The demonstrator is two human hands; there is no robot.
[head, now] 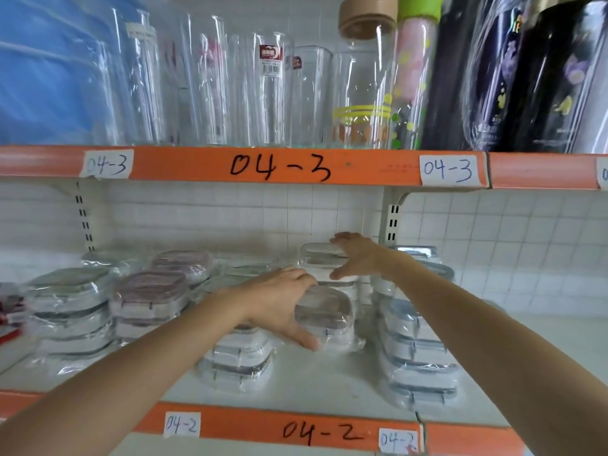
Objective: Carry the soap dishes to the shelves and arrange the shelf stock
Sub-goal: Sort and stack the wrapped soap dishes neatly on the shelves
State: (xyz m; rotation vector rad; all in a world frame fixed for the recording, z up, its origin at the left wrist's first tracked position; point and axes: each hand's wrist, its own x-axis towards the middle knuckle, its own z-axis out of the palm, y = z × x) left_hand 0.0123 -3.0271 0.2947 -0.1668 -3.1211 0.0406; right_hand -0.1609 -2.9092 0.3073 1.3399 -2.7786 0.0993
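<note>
Plastic-wrapped soap dishes stand in stacks on the white shelf (316, 380) marked 04-2. My left hand (279, 301) reaches in and grips a grey-lidded wrapped dish (329, 314) from its left side, thumb below, fingers over the top. My right hand (357, 256) is farther back, its fingers and thumb spread round a taller wrapped dish (320, 258) at the rear. A low stack (238, 360) sits under my left wrist. A blue-lidded stack (416, 357) stands beneath my right forearm.
More wrapped stacks fill the left: grey-green ones (70, 307) and purple-lidded ones (151, 301). The upper shelf edge (279, 166) marked 04-3 hangs close above, carrying glass tumblers (237, 90) and dark bottles (526, 77). Bare shelf lies at the right (543, 340).
</note>
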